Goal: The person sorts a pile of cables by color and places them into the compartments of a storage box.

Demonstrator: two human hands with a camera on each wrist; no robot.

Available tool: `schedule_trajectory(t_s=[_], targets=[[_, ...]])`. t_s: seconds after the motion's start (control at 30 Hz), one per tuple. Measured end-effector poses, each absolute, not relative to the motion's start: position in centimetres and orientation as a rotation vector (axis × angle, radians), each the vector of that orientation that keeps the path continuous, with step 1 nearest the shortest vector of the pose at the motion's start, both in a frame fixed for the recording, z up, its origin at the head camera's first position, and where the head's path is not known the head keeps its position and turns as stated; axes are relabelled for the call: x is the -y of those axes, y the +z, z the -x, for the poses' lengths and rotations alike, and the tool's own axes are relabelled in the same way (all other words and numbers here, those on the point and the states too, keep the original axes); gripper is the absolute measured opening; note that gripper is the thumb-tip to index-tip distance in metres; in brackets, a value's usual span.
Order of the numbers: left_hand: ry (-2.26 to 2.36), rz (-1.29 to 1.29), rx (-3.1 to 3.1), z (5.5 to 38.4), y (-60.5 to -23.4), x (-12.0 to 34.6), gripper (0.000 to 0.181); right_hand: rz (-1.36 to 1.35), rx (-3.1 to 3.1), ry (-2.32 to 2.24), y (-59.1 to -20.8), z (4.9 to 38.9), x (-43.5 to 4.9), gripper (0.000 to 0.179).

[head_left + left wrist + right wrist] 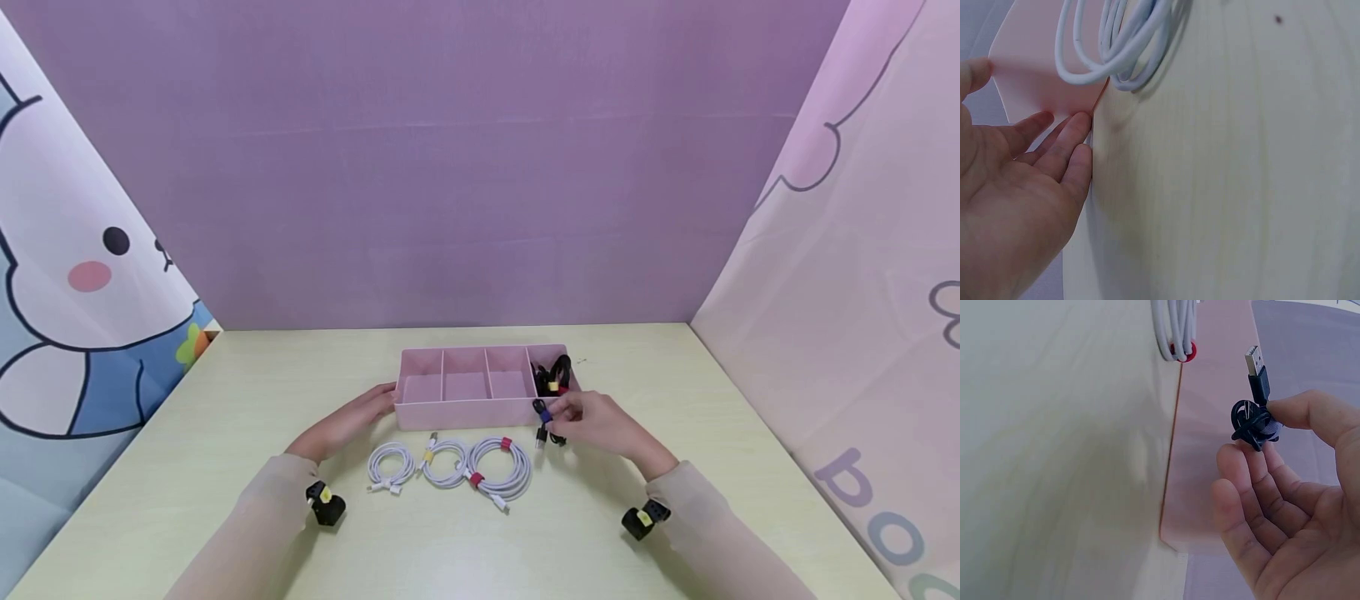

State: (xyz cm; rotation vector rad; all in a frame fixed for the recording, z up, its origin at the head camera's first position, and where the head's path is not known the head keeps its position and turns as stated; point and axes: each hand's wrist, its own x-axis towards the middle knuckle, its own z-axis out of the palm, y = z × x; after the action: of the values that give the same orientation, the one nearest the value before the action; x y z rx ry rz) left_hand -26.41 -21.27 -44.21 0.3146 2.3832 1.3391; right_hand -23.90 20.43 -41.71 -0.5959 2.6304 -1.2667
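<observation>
My right hand (pixel 600 427) pinches a small bundled black USB cable (pixel 1255 428) between thumb and fingers, in front of the right end of a pink divided box (pixel 465 414). A blue tie (pixel 546 416) wraps the bundle, and its metal USB plug (pixel 1254 361) sticks out. With fingers fairly straight, my left hand (pixel 351 423) touches the box's left end; the left wrist view shows the fingertips (pixel 1079 128) against its pink wall. Inside the rightmost compartment lie black cables (pixel 562 368) with yellow and red ties. The other three compartments hold nothing visible.
Coiled white cables lie on the light wooden table before the box: one with a white tie (pixel 372 471), one with a yellow tie (pixel 429 457), and a larger coil (pixel 522 475) with red ties. A purple panel (pixel 450 208) stands behind; printed cloths flank the table.
</observation>
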Motion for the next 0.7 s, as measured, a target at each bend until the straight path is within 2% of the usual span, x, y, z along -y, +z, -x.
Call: schedule_trajectory(t_s=[0.7], targets=[[1.377, -0.336, -2.370, 26.32, -44.15, 21.31, 0.079, 0.574, -2.661, -1.242, -40.77, 23.92, -20.44, 0.022]])
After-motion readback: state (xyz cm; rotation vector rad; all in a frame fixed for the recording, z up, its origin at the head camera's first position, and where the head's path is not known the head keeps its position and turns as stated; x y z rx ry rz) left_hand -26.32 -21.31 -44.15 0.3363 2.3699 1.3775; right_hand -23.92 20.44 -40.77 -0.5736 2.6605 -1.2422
